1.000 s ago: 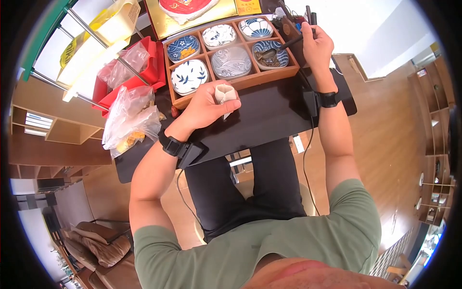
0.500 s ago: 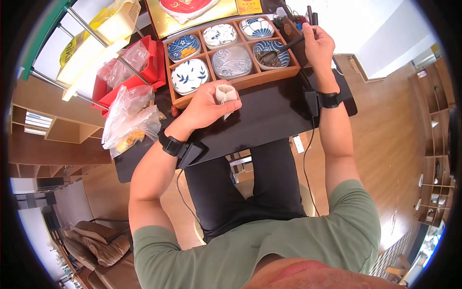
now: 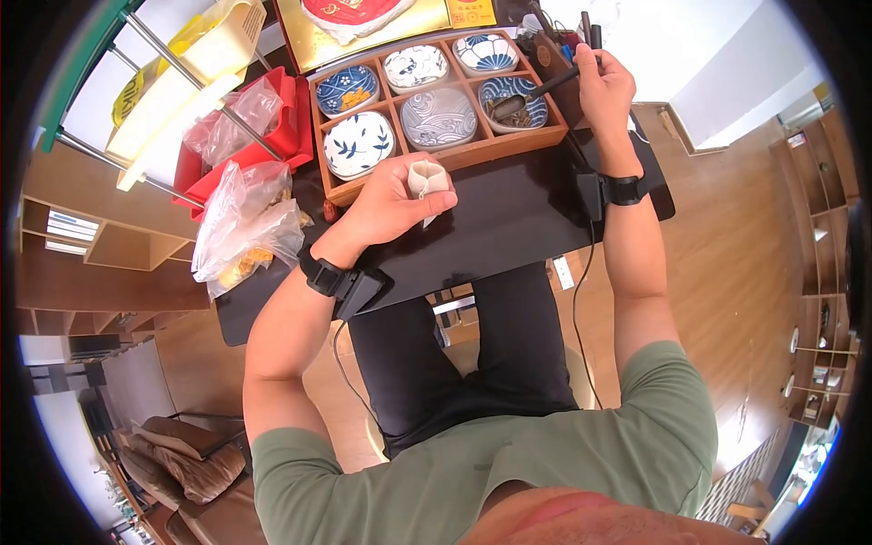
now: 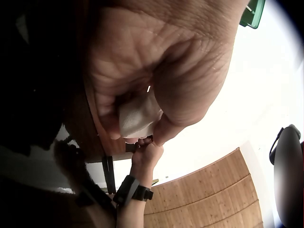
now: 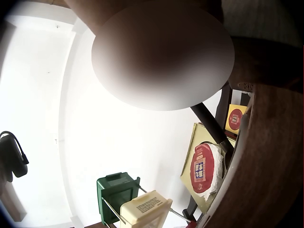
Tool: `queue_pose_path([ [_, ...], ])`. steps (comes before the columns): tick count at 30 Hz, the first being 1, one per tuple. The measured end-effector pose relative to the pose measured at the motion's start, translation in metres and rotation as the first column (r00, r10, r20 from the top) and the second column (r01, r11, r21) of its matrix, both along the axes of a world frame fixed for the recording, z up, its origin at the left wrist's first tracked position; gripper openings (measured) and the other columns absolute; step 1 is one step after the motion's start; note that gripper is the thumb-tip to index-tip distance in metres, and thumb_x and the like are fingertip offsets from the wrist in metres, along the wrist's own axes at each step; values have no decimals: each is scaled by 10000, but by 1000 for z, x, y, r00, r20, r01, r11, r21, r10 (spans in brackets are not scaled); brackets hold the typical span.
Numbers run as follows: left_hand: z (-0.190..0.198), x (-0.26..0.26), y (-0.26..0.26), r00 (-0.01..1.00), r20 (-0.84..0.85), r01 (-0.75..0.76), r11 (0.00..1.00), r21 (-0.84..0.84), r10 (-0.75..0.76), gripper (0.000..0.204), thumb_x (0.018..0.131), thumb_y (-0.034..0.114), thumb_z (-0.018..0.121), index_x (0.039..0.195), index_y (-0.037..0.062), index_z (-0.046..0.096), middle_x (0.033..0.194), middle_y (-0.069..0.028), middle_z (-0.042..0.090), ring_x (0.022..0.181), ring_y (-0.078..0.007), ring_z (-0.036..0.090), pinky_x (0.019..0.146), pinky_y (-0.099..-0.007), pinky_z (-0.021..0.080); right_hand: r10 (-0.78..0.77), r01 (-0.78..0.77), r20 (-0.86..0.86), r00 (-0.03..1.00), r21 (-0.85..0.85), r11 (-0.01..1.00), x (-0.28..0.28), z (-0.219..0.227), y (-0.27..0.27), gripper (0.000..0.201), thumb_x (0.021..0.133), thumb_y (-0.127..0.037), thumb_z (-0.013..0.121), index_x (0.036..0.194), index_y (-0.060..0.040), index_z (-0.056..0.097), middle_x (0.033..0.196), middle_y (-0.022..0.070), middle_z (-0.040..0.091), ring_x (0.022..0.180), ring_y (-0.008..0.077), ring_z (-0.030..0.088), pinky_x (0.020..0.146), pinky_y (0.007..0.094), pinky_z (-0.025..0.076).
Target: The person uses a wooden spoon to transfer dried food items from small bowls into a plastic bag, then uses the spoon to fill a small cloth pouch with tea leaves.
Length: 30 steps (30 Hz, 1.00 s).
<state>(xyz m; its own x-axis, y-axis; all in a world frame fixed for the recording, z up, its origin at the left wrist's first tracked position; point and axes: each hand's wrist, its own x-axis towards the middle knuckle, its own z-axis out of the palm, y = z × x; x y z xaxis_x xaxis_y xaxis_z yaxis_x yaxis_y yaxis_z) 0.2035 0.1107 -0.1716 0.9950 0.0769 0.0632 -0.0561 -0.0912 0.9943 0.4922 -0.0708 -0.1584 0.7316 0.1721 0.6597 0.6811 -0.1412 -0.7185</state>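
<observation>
Where the black table (image 3: 509, 193) lies: beneath both hands; anything spilled could scatter across it.
Six-compartment wooden tray (image 3: 518, 143): just beyond the left hand; its raised front wall could catch those knuckles if that hand shifted forward.
Right hand (image 3: 604, 95): fingers curled round a dark handle, gripping well back from the scoop end, so a small wrist twist could swing that end widely.
Left hand (image 3: 392, 202): holds a pale pouch between thumb and fingers; a harder squeeze could close its mouth.
Long-handled spoon (image 3: 550, 84): reaches from the right hand leftward into a dish; tilted or overfilled, it could shed its load.
Blue wave-patterned dish (image 3: 539, 111): left of the right hand; a shove from the spoon could jostle it.
Drawstring pouch (image 3: 425, 178): in the left hand, mouth up and gaping; looking soft, it could fold inward.
Dark dried leaves (image 3: 518, 119): near the spoon's tip, probably tea; loose bits could drop between dishes.
</observation>
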Motion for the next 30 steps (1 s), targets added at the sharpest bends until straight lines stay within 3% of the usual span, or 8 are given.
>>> queue_pose_path([
  [4, -1, 0, 2, 1000, 1, 11, 1000, 2, -11, 131, 914, 109, 766, 937, 51, 651, 831, 23, 651, 735, -44, 582, 650, -224, 484, 32, -31, -41, 999, 8, 999, 2, -1, -1, 331, 986, -313, 685, 873, -7, 735, 622, -73, 545, 573, 9, 432, 508, 200, 312],
  [6, -1, 0, 2, 1000, -7, 19, 1000, 3, -19, 117, 916, 90, 760, 956, 45, 660, 857, 15, 660, 759, -52, 588, 664, -223, 485, 40, -39, -79, 996, 9, 999, 0, 3, -2, 342, 948, -314, 673, 827, 1, 729, 602, 19, 622, 567, 84, 535, 566, 281, 449],
  [19, -2, 0, 2, 1000, -10, 16, 1000, 8, -16, 135, 914, 113, 769, 942, 53, 652, 831, 26, 649, 732, -43, 580, 651, -223, 483, 14, -15, -86, 996, -16, 1000, -3, 3, 0, 351, 936, -330, 693, 858, 8, 746, 626, 36, 665, 572, 83, 554, 572, 273, 460],
  [21, -2, 0, 3, 999, -27, 27, 1000, 2, -27, 127, 912, 98, 767, 963, 49, 662, 859, 22, 661, 763, -50, 587, 675, -224, 486, 7, -8, -33, 999, -12, 1000, -5, 2, 1, 322, 972, -299, 709, 873, 6, 737, 620, -79, 547, 570, 2, 419, 501, 194, 305],
  [28, 0, 1, 0, 1000, 1, 9, 1000, 1, -9, 145, 915, 120, 770, 926, 52, 642, 805, 30, 639, 699, -35, 575, 624, -220, 479, 4, -1, -62, 998, 48, 999, -3, 2, 1, 322, 968, -293, 713, 885, 17, 736, 628, -75, 558, 573, 3, 425, 503, 193, 313],
  [30, -1, 1, 0, 1000, 2, 11, 1000, -7, -11, 144, 915, 120, 769, 928, 52, 642, 805, 30, 639, 699, -35, 576, 623, -220, 480, -24, 25, -82, 996, 13, 1000, -1, 1, 1, 368, 926, -351, 711, 871, 11, 749, 619, 33, 664, 572, 83, 557, 583, 270, 469],
])
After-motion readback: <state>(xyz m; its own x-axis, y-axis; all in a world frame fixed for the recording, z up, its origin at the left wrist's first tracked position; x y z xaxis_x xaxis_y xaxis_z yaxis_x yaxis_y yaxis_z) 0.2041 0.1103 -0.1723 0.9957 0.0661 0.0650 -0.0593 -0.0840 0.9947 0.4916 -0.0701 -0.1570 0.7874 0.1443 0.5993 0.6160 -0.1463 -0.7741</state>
